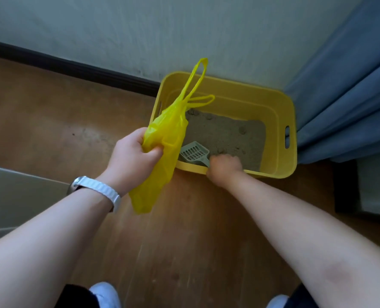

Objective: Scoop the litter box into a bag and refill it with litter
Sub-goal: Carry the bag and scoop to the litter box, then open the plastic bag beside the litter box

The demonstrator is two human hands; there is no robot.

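Gripped: one bag (pixel 162 134), one scoop (pixel 194 153).

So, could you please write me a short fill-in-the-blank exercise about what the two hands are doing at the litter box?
1. The left hand grips a crumpled ____ plastic bag.
2. The right hand holds the handle of a grey ____ inside the litter box.
3. A watch sits on the ____ wrist.
4. The box stands beside a ____ curtain.

Missing words: yellow; scoop; left; blue
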